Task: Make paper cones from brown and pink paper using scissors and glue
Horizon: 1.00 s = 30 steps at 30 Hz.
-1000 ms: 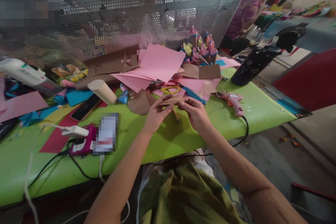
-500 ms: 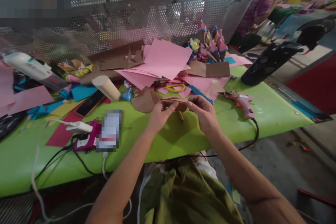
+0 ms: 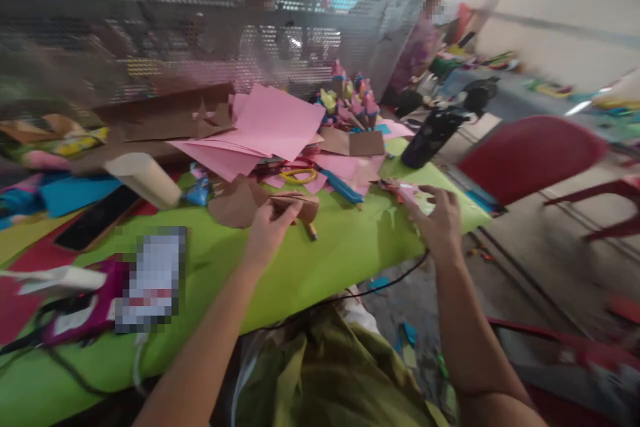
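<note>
1. Right hand (image 3: 443,223) has left the folded paper (image 3: 309,209) for the glue gun (image 3: 407,193), fingers parted at its handle, contact unclear.
2. Left hand (image 3: 270,232) alone pinches the paper, likely keeping its fold together.
3. Beyond both hands lie pink sheets (image 3: 280,123), perhaps leaving room.

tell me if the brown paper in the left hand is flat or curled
Curled: the brown paper bends over in the left hand, its right end curving downward. Whether its edges meet, I cannot tell.
</note>
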Each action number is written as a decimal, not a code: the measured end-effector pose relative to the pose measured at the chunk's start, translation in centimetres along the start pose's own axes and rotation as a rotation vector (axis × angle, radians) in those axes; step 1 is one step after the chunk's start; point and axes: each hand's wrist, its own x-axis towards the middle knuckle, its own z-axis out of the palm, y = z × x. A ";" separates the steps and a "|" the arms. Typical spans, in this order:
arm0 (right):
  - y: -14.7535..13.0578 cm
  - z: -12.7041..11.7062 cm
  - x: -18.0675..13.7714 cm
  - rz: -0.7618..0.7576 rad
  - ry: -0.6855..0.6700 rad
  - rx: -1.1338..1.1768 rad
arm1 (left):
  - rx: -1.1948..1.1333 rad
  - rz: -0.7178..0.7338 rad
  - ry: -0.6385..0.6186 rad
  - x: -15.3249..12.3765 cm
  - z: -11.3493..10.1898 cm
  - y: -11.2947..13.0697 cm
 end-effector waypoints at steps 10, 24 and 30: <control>0.9 -0.4 2.9 0.336 -0.193 0.124 | -0.027 0.025 0.011 0.6 -0.8 -0.2; -7.6 -1.5 -2.0 0.280 -0.566 0.984 | -0.129 0.040 -0.040 0.3 -0.3 -1.1; -11.6 -0.5 -3.7 0.184 -0.799 0.948 | -0.080 0.058 -0.055 0.1 -0.2 -0.8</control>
